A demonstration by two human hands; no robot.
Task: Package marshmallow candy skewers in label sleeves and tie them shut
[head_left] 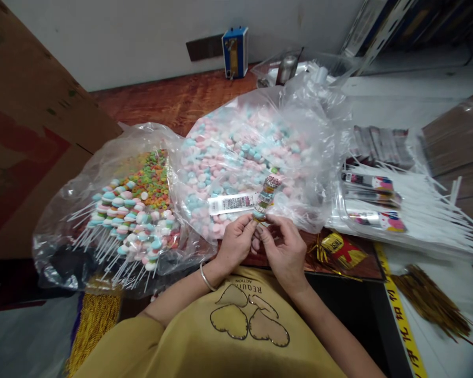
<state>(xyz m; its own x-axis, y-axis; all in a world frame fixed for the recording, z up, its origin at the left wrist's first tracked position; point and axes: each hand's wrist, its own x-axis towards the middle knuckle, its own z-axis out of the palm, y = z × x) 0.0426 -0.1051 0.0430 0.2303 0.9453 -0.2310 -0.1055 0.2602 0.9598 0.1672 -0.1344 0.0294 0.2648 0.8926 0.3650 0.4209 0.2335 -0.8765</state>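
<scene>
The left hand [236, 242] and right hand [284, 247] meet at the near table edge, pinching the base of a wrapped candy skewer [266, 197] that stands between them. Behind the hands lies an open bag of loose candies [240, 152]. Left of it sits a bag of finished candy skewers [130, 220], sticks toward the person. A cardboard box [27, 131] stands further left. Right of the hands lie twist ties [339, 249], and beyond them a pack of sticks [418, 210]. A small box [235, 51] stands against the wall behind.
</scene>
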